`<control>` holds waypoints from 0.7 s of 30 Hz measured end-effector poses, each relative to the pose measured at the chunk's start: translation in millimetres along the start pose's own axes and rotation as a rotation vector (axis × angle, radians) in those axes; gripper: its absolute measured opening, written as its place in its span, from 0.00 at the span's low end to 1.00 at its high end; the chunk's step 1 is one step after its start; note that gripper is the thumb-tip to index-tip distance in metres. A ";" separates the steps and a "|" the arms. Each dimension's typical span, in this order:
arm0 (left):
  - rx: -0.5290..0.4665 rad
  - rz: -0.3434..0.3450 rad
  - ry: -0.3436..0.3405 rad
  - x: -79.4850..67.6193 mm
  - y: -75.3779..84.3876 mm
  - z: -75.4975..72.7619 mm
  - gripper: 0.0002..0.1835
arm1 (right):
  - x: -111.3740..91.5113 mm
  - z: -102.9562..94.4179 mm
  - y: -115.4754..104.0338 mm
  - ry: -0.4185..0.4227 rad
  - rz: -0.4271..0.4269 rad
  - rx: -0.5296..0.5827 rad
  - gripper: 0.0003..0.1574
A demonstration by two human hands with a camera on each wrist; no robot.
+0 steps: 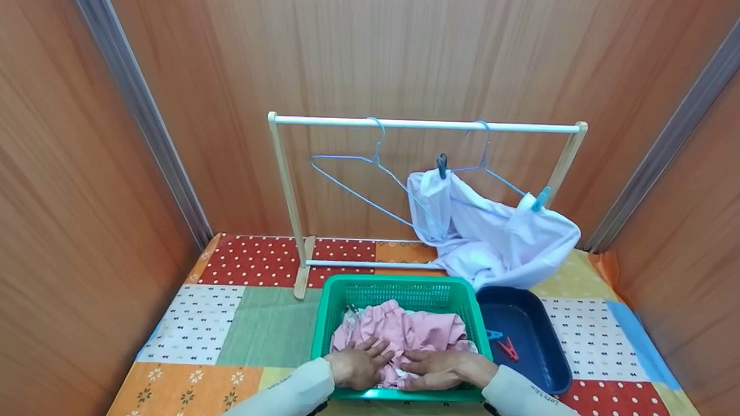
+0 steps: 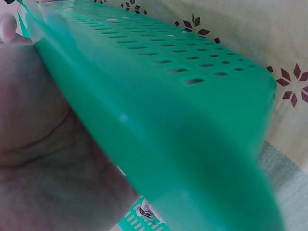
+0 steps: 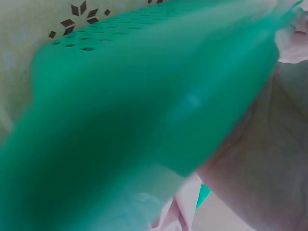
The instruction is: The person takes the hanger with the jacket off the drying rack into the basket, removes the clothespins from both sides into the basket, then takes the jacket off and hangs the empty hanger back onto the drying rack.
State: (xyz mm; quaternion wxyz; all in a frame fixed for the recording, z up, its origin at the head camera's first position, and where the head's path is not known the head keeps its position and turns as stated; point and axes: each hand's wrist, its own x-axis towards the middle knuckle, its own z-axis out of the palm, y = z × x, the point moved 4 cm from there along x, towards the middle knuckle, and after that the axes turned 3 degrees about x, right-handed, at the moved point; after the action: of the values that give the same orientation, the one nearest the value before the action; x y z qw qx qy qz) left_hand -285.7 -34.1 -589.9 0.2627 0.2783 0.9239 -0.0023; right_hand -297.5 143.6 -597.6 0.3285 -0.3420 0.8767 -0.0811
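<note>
Pink clothing (image 1: 424,330) lies crumpled in a green plastic basket (image 1: 324,329) with slotted walls. On the left part of the cloth rests my left hand (image 1: 359,363), its fingers spread. My right hand (image 1: 445,369) lies on the cloth from the other side, fingers extended toward the left hand. Neither hand visibly grips anything. In the left wrist view, the palm (image 2: 43,144) is just inside the basket wall (image 2: 159,106). The right wrist view likewise has the palm (image 3: 264,163) beside the green wall (image 3: 110,120); the fingertips are mostly hidden there.
A drying rack (image 1: 422,124) stands behind the basket. From it hang a bare hanger (image 1: 352,195) and another holding a white garment (image 1: 498,237) with a black clothespin (image 1: 442,166) and a teal clothespin (image 1: 541,198). A navy tray (image 1: 529,318) holds a red clothespin (image 1: 508,349) and blue clothespin (image 1: 494,335).
</note>
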 end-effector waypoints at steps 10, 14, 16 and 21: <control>-0.104 0.090 0.204 -6.0 -7.7 -12.2 0.30 | -9.0 -7.0 6.8 0.109 -0.054 0.032 0.37; -0.110 0.113 0.305 -11.4 -9.2 -21.9 0.29 | -17.8 -19.2 7.4 0.185 -0.065 0.037 0.37; -0.105 0.117 0.347 -14.0 -10.0 -26.7 0.28 | -22.6 -25.9 6.6 0.224 -0.071 0.041 0.38; -0.118 0.104 0.413 -18.4 -13.8 -34.5 0.27 | -32.5 -38.6 5.4 0.313 -0.091 0.027 0.40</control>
State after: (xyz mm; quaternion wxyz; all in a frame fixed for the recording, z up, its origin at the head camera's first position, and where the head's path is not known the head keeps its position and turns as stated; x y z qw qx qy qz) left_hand -296.6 -50.0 -553.1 0.0836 0.3042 0.9410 0.1224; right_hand -306.9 165.6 -552.9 0.1883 -0.3601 0.8996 -0.1597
